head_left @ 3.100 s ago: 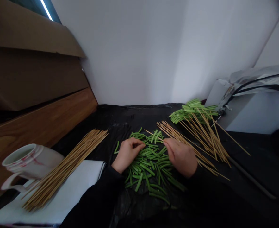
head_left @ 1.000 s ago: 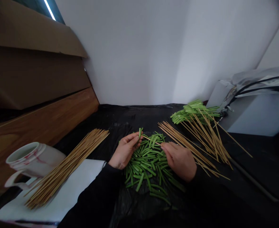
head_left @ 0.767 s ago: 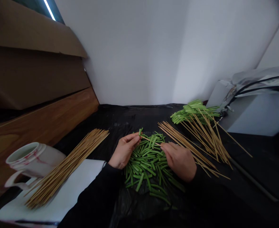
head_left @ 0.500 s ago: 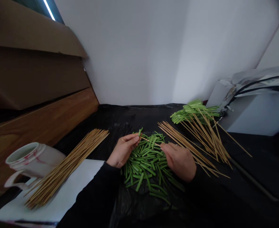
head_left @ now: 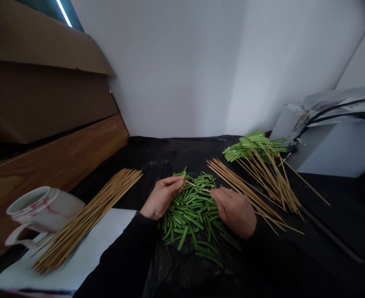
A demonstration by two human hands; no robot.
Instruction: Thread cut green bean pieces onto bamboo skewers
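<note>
My left hand (head_left: 162, 197) pinches a short green bean piece (head_left: 184, 173) between thumb and fingertips, held upright above a pile of cut green beans (head_left: 193, 211) on the black plastic sheet (head_left: 157, 159). My right hand (head_left: 234, 210) grips a thin bamboo skewer (head_left: 196, 186) whose pointed tip touches that bean piece. Both hands hover over the pile, with dark sleeves covering my forearms.
A bundle of bare skewers (head_left: 86, 217) lies on white paper (head_left: 89, 252) at the left, beside a white jug (head_left: 39, 211). More skewers (head_left: 250, 190) fan out at the right, some loaded with beans (head_left: 253, 145). A wooden ledge (head_left: 46, 161) rises left; a wrapped device with cables (head_left: 331, 120) stands right.
My left hand lifted a bean piece from the pile and brought it to the skewer tip held by my right hand; in the last second both hands sank slightly.
</note>
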